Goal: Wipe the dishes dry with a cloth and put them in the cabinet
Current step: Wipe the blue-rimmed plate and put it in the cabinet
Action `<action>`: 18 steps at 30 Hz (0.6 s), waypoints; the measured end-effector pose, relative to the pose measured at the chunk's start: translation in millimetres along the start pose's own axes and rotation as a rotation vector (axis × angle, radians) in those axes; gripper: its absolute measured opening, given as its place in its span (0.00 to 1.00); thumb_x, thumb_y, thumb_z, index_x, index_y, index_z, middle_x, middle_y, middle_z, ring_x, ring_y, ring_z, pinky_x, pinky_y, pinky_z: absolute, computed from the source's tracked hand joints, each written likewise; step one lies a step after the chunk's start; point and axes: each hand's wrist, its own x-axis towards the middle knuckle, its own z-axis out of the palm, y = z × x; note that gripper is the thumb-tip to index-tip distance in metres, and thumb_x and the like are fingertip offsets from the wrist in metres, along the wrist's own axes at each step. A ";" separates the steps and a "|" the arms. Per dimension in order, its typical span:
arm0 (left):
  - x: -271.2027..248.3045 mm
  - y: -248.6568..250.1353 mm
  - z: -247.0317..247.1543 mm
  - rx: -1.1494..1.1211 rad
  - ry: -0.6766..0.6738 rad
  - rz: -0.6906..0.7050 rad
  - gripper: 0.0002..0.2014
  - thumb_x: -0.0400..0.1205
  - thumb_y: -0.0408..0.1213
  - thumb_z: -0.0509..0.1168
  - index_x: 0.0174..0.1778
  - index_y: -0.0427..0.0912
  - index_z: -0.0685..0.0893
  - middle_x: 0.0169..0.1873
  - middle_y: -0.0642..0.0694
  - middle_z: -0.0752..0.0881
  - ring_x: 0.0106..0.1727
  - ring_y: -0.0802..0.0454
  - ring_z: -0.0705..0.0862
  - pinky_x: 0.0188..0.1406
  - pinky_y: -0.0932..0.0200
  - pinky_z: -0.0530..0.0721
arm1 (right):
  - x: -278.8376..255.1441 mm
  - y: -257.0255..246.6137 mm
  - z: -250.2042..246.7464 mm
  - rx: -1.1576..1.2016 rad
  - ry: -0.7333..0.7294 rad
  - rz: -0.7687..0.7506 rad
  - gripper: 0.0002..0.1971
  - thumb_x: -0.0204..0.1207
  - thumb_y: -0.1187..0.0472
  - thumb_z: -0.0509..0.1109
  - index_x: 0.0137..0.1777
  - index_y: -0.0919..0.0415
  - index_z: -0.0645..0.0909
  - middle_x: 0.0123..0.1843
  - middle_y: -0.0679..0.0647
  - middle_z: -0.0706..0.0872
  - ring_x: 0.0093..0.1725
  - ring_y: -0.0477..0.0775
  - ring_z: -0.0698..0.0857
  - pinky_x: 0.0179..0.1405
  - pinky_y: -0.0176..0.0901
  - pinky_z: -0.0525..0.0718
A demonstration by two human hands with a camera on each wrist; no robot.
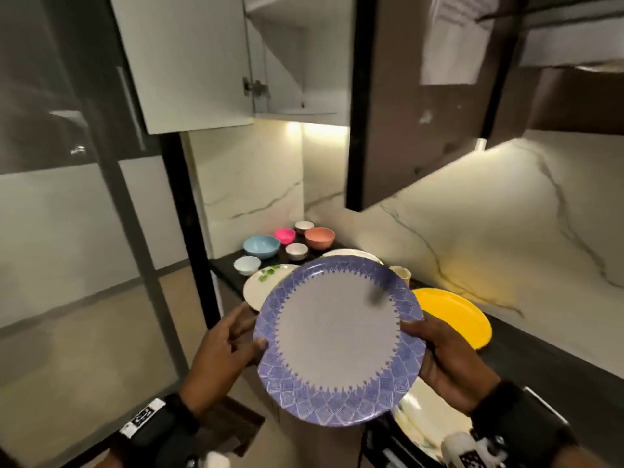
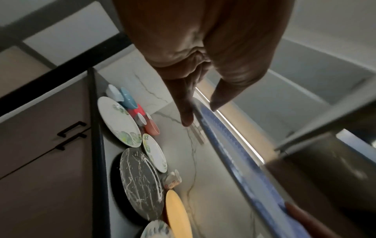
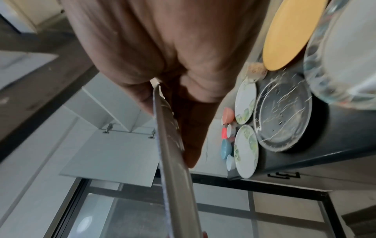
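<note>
I am reading the left fingers [image 1: 259,344] as curled onto the near-left rim of the blue-rimmed plate [image 1: 337,339], with the thumb lying on the patterned border and the others going underneath, so the left hand [image 1: 224,346] is pinching that rim. The right hand [image 1: 442,363] is gripping the opposite rim the same way, thumb on top and fingers hidden behind. Between them the plate is hanging in the air, tilted with its face toward the head camera. It is sitting above the front edge of the dark counter [image 1: 223,265] and well below the cabinet [image 1: 283,72], whose door [image 1: 182,62] is standing open. I am finding no cloth in any view, so I cannot confirm that this plate is dry, and a dark smudge on its face is too blurred to identify. I am judging this step as the carry toward the shelf. The part of the cabinet I am seeing is showing nothing stored, though much of the inside is hidden. A good deal is waiting on the counter: a yellow plate [image 1: 452,315], a leaf-patterned plate [image 1: 263,285], a black marbled plate [image 2: 140,183], a blue bowl [image 1: 261,245], a pink bowl [image 1: 285,235], a brown bowl [image 1: 319,237] and some small white bowls [image 1: 247,265]. I am rating the task as barely begun.
</note>
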 end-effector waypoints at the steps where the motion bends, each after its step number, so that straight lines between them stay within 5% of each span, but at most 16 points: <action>1: 5.7 -1.9 -21.1 -0.050 0.014 -0.028 0.32 0.84 0.27 0.74 0.82 0.50 0.73 0.58 0.61 0.93 0.60 0.51 0.93 0.52 0.52 0.94 | 10.9 4.1 17.5 -0.022 -0.013 0.003 0.23 0.85 0.68 0.63 0.80 0.66 0.79 0.74 0.68 0.86 0.71 0.72 0.87 0.69 0.64 0.88; 3: 16.1 -2.6 -58.8 -0.117 0.016 -0.062 0.29 0.83 0.22 0.72 0.81 0.43 0.77 0.60 0.47 0.94 0.61 0.40 0.93 0.54 0.46 0.94 | 29.2 11.0 48.4 -0.079 -0.040 0.002 0.23 0.86 0.68 0.65 0.80 0.63 0.79 0.74 0.67 0.86 0.72 0.71 0.86 0.69 0.64 0.88; 6: 33.3 0.4 -111.5 -0.173 0.007 -0.030 0.27 0.82 0.20 0.71 0.77 0.39 0.81 0.58 0.38 0.94 0.58 0.38 0.94 0.53 0.49 0.94 | 54.5 14.1 91.9 -0.108 -0.073 -0.037 0.22 0.86 0.71 0.64 0.79 0.63 0.80 0.73 0.67 0.87 0.68 0.68 0.89 0.64 0.60 0.91; 13: 85.8 7.2 -207.9 -0.165 0.071 0.100 0.31 0.73 0.32 0.80 0.75 0.45 0.84 0.55 0.31 0.92 0.57 0.32 0.93 0.53 0.42 0.94 | 112.9 13.0 177.3 -0.393 -0.117 -0.200 0.20 0.87 0.71 0.65 0.77 0.61 0.80 0.71 0.65 0.89 0.67 0.68 0.90 0.64 0.63 0.90; 18: 123.7 22.5 -243.7 -0.119 0.080 0.221 0.27 0.73 0.36 0.79 0.70 0.46 0.84 0.53 0.35 0.93 0.55 0.32 0.93 0.59 0.29 0.91 | 133.1 -2.8 216.5 -0.651 -0.091 -0.406 0.16 0.87 0.68 0.68 0.72 0.58 0.84 0.62 0.57 0.94 0.58 0.59 0.94 0.47 0.45 0.92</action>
